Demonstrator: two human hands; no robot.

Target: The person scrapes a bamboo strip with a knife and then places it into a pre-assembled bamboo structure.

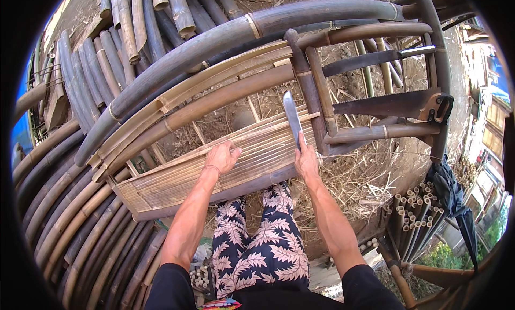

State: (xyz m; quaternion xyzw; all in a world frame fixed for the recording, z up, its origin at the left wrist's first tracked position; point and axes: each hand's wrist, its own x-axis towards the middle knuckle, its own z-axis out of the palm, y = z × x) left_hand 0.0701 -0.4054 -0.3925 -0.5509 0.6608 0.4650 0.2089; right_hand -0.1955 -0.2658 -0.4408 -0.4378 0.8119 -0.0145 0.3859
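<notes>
My right hand is closed round the handle of a knife, whose broad metal blade points up and away over the slats. To its left, my left hand lies on the far slats of a bamboo bench seat, fingers curled over a bamboo slat. Long thin slats sit side by side inside a dark bamboo front rail. Beyond the seat runs a thick brown bamboo pole, with a split bamboo piece alongside. A gap between seat and pole shows the ground.
A handsaw and a dark blade lie across the bench's right end frame. A large curved bamboo pole arches along the far side. Bamboo poles are piled at left. Cut bamboo tubes and a dark cloth are at right; shavings litter the ground.
</notes>
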